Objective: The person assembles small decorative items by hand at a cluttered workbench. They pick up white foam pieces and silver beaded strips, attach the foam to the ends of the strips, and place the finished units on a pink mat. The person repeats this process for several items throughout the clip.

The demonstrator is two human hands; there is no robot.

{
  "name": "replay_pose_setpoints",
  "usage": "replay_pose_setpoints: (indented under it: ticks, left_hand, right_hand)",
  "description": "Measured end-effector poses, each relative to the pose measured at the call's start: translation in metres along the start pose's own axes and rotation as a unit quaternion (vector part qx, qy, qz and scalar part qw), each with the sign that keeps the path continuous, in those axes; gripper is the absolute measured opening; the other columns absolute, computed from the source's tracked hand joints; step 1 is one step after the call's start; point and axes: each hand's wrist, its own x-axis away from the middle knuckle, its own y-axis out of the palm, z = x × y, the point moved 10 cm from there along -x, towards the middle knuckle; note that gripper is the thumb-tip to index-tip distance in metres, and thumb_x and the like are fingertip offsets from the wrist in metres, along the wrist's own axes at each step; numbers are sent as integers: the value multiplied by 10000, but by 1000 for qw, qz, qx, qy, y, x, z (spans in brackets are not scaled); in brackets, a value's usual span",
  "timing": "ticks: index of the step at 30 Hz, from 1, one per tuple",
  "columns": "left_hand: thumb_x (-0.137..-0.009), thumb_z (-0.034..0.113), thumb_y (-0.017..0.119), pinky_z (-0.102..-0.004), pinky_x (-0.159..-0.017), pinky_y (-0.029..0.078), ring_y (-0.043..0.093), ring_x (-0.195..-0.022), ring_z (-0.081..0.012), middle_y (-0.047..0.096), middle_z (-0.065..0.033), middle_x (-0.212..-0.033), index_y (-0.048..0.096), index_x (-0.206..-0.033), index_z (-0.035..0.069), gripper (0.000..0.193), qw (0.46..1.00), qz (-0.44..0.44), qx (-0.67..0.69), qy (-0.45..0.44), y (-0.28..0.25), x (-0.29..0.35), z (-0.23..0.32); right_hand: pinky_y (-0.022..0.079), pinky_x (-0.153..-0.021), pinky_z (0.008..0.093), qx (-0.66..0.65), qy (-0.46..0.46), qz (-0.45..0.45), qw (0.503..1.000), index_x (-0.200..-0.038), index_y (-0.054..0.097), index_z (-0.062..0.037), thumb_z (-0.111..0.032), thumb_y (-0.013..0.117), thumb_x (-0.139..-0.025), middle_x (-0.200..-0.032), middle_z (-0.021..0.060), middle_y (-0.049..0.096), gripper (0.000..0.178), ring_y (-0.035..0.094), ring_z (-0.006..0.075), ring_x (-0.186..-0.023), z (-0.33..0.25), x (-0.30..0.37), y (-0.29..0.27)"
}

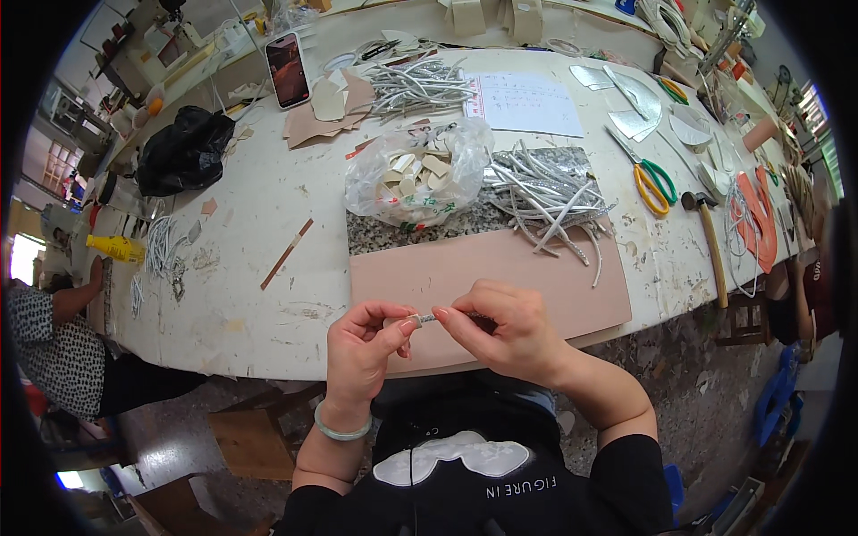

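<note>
Near the table's front edge, my left hand (362,350) pinches a small pale piece at one end of a short silver cord (428,318). My right hand (508,330) grips the same cord between thumb and forefinger, close to the left fingertips. The rest of the cord is hidden by the right hand. Beneath both hands lies a pinkish-tan sheet (429,277) over a speckled stone slab (375,234). On the slab sit a clear plastic bag (366,183) with small cream pieces (435,168) in it and a heap of silver cords (545,192).
To the right are scissors (651,183), a hammer (709,241) and silver cut pieces (639,107). At the back stand a propped phone (287,71), another cord bundle (420,87) and a paper sheet (527,103). A black bag (188,147) lies left; another person (63,348) sits there.
</note>
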Motion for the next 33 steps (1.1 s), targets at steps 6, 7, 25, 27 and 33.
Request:
replay_pose_setpoints:
  ticks: [6,7,25,27,33]
  left_hand:
    - [-792,-31,665,-227,-536,478,575,-610,-113,662,-131,-870,610,-920,-29,139,1000,1,-7,11,-2,0,2]
    - [-792,-31,666,-226,-537,477,575,-612,-112,662,-131,-869,610,-922,-29,141,1000,3,-9,14,-2,0,3]
    - [-860,-35,612,-160,-658,456,578,-785,-52,641,-75,-1028,387,-1389,34,579,992,-93,-90,10,15,13,7]
    - [-864,-20,612,-154,-668,449,569,-806,-36,635,-75,-1067,360,-1410,38,604,991,-89,-101,10,3,12,12]
    - [-864,12,593,-153,-594,440,561,-717,-22,634,-43,-1106,518,-1283,21,426,959,48,-225,165,-96,-15,94]
  right_hand:
    - [445,-453,283,10,-6,-6,1000,-731,636,-15,-78,704,-795,-641,85,600,113,584,186,-515,-3,-1,0]
    - [448,-460,283,9,-3,-10,1000,-734,638,-13,-78,705,-794,-641,87,601,111,585,187,-519,-3,-2,1]
    - [491,-581,364,-11,112,-247,962,-869,692,-17,-195,693,-812,-740,158,656,187,636,298,-639,29,0,48]
    - [482,-556,349,-6,121,-256,959,-858,692,-18,-186,692,-819,-694,137,651,172,627,263,-598,30,-1,51]
    - [427,-501,241,-62,134,-181,972,-798,689,-24,-174,707,-825,-612,31,616,153,539,89,-533,36,-7,39]
